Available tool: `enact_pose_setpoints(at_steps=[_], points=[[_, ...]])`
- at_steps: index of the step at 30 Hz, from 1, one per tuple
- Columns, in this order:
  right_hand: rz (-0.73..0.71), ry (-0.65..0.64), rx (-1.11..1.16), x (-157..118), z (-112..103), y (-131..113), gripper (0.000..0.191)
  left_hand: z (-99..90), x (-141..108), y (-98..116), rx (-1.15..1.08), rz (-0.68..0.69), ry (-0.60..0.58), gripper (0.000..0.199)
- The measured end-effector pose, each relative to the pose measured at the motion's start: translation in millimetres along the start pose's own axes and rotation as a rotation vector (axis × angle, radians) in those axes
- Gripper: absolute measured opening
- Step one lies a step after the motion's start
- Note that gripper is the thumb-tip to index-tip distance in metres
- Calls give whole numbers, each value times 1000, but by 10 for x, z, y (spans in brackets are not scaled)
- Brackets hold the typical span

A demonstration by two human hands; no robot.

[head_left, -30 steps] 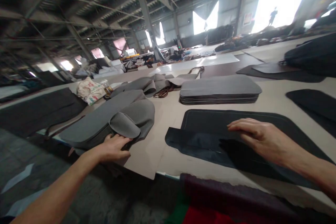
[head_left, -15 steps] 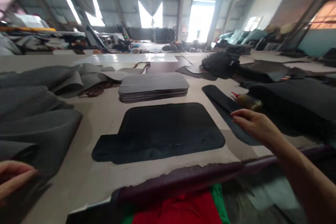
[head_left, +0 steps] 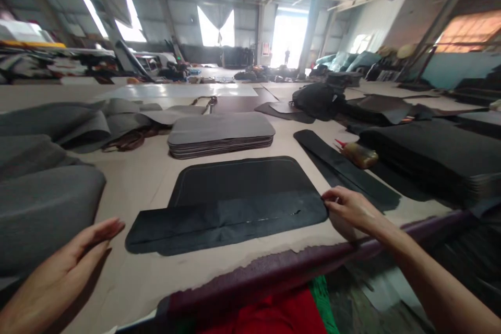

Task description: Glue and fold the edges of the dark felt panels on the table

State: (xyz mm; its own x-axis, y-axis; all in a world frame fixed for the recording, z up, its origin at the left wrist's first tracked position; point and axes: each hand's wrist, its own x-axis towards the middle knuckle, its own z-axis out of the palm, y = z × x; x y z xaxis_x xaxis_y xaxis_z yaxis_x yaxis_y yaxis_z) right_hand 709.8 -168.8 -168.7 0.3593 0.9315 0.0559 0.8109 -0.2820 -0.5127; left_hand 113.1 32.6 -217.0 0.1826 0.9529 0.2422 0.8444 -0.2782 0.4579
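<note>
A black panel [head_left: 235, 180] with rounded corners lies flat on the table in front of me. Across its near edge rests a long black strip [head_left: 188, 232], whose left end sticks out past the panel; a thin shiny line runs along its right part. At the right end, my right hand [head_left: 350, 211] pinches the edge of the strip where it meets the panel; whether the panel is caught too I cannot tell. My left hand [head_left: 74, 271] hovers by the strip's left end, fingers stretched out, holding nothing.
Behind the panel stands a stack of grey panels [head_left: 223, 130]. To the right lie more black strips [head_left: 344, 167], a glue bottle with a red nozzle [head_left: 360, 155] and a dark stack [head_left: 434, 151]. Grey sheets [head_left: 43, 203] are heaped on the left. A maroon cover [head_left: 254, 276] lines the near edge.
My right hand has moved down and left from the loose strips to the panel's right edge. My left hand has come further into view, rightward towards the strip's left end.
</note>
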Motion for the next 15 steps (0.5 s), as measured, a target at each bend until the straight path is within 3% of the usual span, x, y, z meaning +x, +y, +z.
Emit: enact_pose_setpoints(at_steps=[3,8,15], points=[[37,-5,29,21,-4,38,34,-20,78,61,-142,-70,-93,45],[44,-35,100,152,30,47,40,0,214,149,-160,-56,-107,54],[45,-196,194,359,-12,-12,42,75,238,242,-204,56,-40,31]])
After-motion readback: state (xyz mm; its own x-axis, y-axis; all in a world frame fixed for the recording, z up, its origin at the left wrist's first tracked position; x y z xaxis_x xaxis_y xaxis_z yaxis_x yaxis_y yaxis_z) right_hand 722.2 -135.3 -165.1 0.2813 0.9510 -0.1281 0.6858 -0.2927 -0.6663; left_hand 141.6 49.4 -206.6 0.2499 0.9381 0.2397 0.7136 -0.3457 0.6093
